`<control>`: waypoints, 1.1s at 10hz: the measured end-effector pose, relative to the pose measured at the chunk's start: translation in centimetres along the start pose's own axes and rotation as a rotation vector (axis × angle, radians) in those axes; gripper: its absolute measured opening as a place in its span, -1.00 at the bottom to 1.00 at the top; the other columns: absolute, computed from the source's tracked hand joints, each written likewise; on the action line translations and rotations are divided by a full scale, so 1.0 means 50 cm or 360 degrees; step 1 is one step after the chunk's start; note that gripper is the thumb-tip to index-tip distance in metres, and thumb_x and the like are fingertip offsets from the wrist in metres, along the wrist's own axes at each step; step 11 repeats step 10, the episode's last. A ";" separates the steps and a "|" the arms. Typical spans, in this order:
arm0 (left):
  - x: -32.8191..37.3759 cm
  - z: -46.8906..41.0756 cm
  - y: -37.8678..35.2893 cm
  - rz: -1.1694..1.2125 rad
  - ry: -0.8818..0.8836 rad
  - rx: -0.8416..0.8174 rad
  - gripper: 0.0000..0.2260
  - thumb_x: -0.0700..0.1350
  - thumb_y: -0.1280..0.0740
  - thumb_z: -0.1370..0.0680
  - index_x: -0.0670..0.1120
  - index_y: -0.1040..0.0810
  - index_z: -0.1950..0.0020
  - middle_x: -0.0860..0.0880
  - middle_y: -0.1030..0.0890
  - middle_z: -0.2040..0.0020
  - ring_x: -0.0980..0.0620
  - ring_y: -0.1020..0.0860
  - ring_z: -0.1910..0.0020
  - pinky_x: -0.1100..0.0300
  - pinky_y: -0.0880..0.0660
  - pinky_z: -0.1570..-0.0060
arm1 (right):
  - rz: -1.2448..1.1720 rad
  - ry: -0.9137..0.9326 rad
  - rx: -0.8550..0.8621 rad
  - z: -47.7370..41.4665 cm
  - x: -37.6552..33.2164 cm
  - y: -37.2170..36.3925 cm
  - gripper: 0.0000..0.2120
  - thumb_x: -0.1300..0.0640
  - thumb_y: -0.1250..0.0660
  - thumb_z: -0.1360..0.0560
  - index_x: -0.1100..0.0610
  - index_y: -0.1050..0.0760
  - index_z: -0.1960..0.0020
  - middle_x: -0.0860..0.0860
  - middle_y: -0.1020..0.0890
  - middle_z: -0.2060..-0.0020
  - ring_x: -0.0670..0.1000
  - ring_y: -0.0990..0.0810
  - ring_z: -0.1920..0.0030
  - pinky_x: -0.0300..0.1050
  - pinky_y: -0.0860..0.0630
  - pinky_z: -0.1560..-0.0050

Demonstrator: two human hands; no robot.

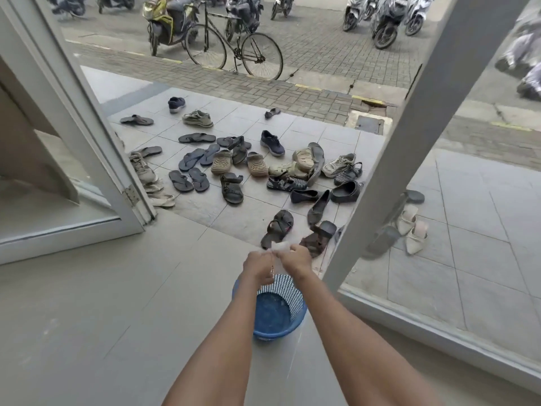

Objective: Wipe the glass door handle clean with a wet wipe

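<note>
Risk: left hand and right hand both pinch the wet wipe above the blue basket; uneven pulling probably tears or drops it.

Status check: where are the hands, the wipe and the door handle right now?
Left hand and right hand both pinching the wipe above the blue basket. Door handle not in view. Nothing blocking.

Wet wipe blurred — both hands' fingers hide most.
</note>
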State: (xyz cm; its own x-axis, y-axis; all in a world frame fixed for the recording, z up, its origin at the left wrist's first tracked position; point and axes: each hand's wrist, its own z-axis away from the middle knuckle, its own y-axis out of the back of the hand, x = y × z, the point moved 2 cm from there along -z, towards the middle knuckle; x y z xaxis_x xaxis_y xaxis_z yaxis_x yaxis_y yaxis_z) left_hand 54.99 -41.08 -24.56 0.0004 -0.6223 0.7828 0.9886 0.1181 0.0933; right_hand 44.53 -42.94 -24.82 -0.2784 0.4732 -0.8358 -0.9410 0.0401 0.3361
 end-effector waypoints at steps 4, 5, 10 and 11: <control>-0.366 -0.319 -0.054 -0.0339 0.0233 0.0065 -0.80 -0.15 -0.16 -0.66 -0.26 -0.48 -0.01 -0.25 -0.62 0.12 -0.11 -0.62 0.23 0.08 -0.64 0.15 | 0.0385 -0.0543 -0.0477 -0.232 0.406 -0.186 -0.81 0.10 -0.32 -0.57 0.24 -0.47 -0.02 0.19 -0.59 0.09 0.13 -0.55 0.16 -0.06 -0.49 0.28; -0.382 -0.335 -0.058 -0.0398 0.0222 0.0092 -0.77 -0.09 -0.19 -0.66 -0.24 -0.48 -0.11 -0.25 -0.58 0.14 0.00 -0.56 0.27 0.16 -0.50 0.26 | 0.0454 -0.0582 -0.0445 -0.241 0.423 -0.181 -0.76 0.07 -0.34 -0.56 0.19 -0.36 -0.06 0.12 -0.40 0.22 0.05 -0.30 0.38 -0.12 -0.30 0.43; -0.237 -0.213 -0.056 -0.0718 0.0158 0.0079 -0.66 -0.05 -0.16 -0.68 -0.29 -0.48 -0.28 -0.25 -0.63 -0.16 -0.12 -0.64 -0.03 0.08 -0.56 -0.04 | 0.0225 -0.0439 -0.0310 -0.154 0.287 -0.102 -0.79 0.23 -0.30 -0.52 0.15 -0.39 0.28 0.03 -0.41 0.42 -0.05 -0.36 0.44 -0.23 -0.39 0.37; -0.237 -0.213 -0.056 -0.0718 0.0158 0.0079 -0.66 -0.05 -0.16 -0.68 -0.29 -0.48 -0.28 -0.25 -0.63 -0.16 -0.12 -0.64 -0.03 0.08 -0.56 -0.04 | 0.0225 -0.0439 -0.0310 -0.154 0.287 -0.102 -0.79 0.23 -0.30 -0.52 0.15 -0.39 0.28 0.03 -0.41 0.42 -0.05 -0.36 0.44 -0.23 -0.39 0.37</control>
